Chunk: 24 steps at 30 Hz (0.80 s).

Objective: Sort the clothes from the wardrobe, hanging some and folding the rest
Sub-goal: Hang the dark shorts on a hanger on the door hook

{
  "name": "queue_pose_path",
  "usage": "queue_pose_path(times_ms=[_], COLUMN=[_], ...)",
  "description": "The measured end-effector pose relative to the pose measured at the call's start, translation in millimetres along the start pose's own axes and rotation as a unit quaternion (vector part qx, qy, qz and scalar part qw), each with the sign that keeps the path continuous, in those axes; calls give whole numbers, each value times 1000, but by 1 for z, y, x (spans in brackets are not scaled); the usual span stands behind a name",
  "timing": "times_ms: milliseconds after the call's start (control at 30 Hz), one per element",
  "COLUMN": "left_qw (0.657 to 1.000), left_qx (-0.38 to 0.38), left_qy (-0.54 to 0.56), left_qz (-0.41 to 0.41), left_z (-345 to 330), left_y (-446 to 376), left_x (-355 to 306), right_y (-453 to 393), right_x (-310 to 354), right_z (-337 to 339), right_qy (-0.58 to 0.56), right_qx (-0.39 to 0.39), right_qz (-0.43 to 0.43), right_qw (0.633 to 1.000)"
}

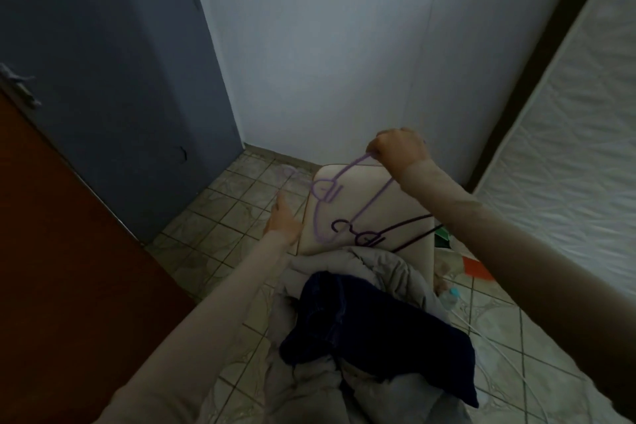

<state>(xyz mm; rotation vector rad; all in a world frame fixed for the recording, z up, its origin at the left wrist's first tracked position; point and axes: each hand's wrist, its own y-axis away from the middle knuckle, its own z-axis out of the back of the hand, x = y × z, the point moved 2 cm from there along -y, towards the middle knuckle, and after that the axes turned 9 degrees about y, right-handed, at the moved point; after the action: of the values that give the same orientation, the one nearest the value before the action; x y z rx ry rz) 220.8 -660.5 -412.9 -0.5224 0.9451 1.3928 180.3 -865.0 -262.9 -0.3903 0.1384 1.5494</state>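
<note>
From the head view, my right hand [399, 151] is raised above a cream chair [347, 203], its fingers curled tight around one end of a lilac hanger [347, 196], which dangles down with its hook near the chair's seat. A dark hanger [382, 232] lies on the chair just below it, and the two look hooked or tangled together, though the blur makes me unsure. My left hand [284, 222] reaches toward the chair's left edge with fingers straight and holding nothing.

Nearer to me lies the pile: a navy garment [371, 330] on top of a pale grey padded piece [330, 272], heaped on the chair's near end and spilling toward me.

I judge the hangers light, stiff and a bit springy, so they will snag on each other; steadying the dark one with the free hand while lifting the lilac one should part them. The navy garment looks soft, limp and fairly heavy, like denim; I would take it at a waistband or shoulder seam rather than mid-cloth. The grey piece looks bulky but light, and slippery.
</note>
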Motion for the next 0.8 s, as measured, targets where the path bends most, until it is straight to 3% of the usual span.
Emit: queue_pose_path(times_ms=[167, 267, 367, 533, 700, 800], left_qw=[1000, 998, 996, 995, 996, 991], left_qx=[-13, -52, -81, -70, -5, 45], left_qy=[-5, -16, -41, -65, -35, -69], left_qz=[18, 22, 11, -31, -76, -107], left_z=[13, 27, 44, 56, 45, 28], left_y=[6, 6, -2, 9, 24, 32], left_x=[5, 13, 28, 36, 34, 17], right_y=[-5, -6, -2, 11, 22, 26], right_x=[2, 6, 9, 13, 24, 51], right_z=[9, -11, -30, -60, -70, -66], right_qy=[-122, -235, -317, -361, -299, -327], right_qx=[-26, 26, 83, 148, 249, 265], right_qz=[-63, -71, -17, 31, 51, 79], right_qw=[990, 969, 945, 920, 920, 904])
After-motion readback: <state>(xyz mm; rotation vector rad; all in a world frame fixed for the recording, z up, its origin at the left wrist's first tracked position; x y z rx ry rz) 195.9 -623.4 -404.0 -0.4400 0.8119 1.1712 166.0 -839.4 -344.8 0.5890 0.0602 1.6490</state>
